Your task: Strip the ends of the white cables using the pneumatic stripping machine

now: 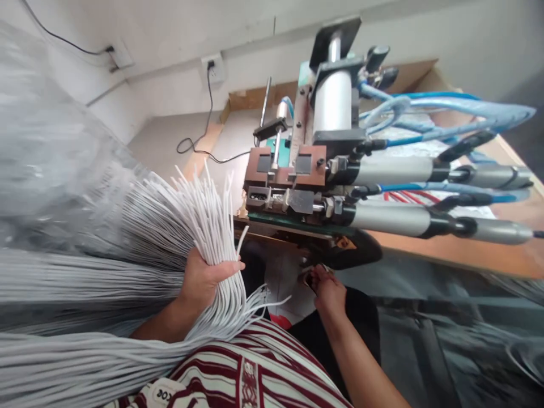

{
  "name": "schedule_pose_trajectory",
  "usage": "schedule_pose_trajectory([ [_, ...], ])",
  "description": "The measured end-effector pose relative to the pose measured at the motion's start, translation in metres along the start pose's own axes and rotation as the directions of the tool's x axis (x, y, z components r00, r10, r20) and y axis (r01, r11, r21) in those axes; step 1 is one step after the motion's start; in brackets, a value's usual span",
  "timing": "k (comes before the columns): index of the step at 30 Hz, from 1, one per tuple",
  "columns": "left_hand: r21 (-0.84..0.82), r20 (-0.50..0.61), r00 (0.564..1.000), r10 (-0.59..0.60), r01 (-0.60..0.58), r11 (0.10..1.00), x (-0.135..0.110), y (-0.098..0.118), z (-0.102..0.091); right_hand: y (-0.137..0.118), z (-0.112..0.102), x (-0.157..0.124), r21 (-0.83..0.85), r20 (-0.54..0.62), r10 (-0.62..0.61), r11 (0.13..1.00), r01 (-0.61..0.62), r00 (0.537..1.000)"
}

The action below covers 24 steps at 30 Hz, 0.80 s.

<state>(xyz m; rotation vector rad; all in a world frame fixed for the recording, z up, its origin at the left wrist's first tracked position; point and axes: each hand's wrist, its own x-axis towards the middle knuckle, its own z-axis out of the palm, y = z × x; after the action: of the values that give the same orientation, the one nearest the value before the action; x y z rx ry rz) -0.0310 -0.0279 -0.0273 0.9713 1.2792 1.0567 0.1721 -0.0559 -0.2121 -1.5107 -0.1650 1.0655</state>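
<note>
My left hand (204,277) is wrapped round a thick bundle of light grey cables (212,238), thumb across the front. The cut ends fan out above my fist, and the lengths below it bend over toward my lap. My right hand (328,292) is low under the machine's front edge, fingers curled round a small dark thing that I cannot make out. Above and between my hands stands a pneumatic machine (284,167) with brown blocks, metal jaws and silver cylinders.
More grey cables (85,283) lie in long bunches at the left, beside clear plastic wrapping (51,153). Blue air hoses (446,107) loop off the machine's right side. A black power cord (210,107) hangs from a wall socket (216,69). The wooden table edge (459,249) runs right.
</note>
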Motion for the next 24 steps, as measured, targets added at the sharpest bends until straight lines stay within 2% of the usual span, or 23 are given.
schedule_pose_trajectory([
  [2,-0.017,0.002,1.0,0.021,-0.021,1.0,0.0,0.001,0.002,-0.027,0.01,-0.023,0.013,0.047,-0.067,0.998,0.067,0.997],
  [4,-0.038,0.02,0.999,0.048,-0.047,0.998,0.0,0.005,0.006,-0.057,0.026,-0.053,0.004,0.187,-0.141,0.99,0.143,0.972],
  [5,-0.049,0.033,0.997,0.063,-0.061,0.997,-0.001,0.007,0.007,-0.071,0.035,-0.069,-0.043,0.37,-0.199,0.972,0.23,0.908],
  [6,-0.058,0.046,0.996,0.078,-0.076,0.995,-0.001,0.01,0.009,-0.083,0.044,-0.084,-0.064,0.509,-0.247,0.945,0.322,0.824],
  [8,-0.074,0.062,0.992,0.108,-0.103,0.992,-0.002,0.015,0.011,-0.098,0.059,-0.107,-0.072,0.716,-0.246,0.905,0.419,0.654],
  [9,-0.076,0.062,0.991,0.12,-0.116,0.99,-0.001,0.017,0.011,-0.103,0.065,-0.115,-0.06,0.776,-0.24,0.892,0.447,0.583],
  [10,-0.076,0.058,0.99,0.132,-0.127,0.989,-0.001,0.019,0.011,-0.105,0.07,-0.119,-0.042,0.805,-0.248,0.882,0.469,0.539],
  [11,-0.073,0.056,0.988,0.141,-0.137,0.988,0.0,0.021,0.011,-0.106,0.074,-0.121,-0.026,0.814,-0.26,0.877,0.48,0.52],
  [13,-0.053,0.059,0.985,0.162,-0.159,0.986,0.004,0.026,0.01,-0.106,0.079,-0.12,0.008,0.797,-0.3,0.873,0.488,0.524],
  [16,-0.003,0.071,0.978,0.198,-0.198,0.98,0.01,0.032,0.01,-0.108,0.083,-0.114,0.042,0.756,-0.335,0.882,0.47,0.562],
  [20,0.003,0.072,0.972,0.224,-0.224,0.974,0.02,0.038,0.011,-0.112,0.088,-0.106,0.112,0.656,-0.338,0.928,0.355,0.675],
  [24,-0.11,0.064,0.978,0.199,-0.191,0.975,0.027,0.043,0.013,-0.113,0.093,-0.097,0.23,0.554,-0.271,0.959,0.169,0.787],
])
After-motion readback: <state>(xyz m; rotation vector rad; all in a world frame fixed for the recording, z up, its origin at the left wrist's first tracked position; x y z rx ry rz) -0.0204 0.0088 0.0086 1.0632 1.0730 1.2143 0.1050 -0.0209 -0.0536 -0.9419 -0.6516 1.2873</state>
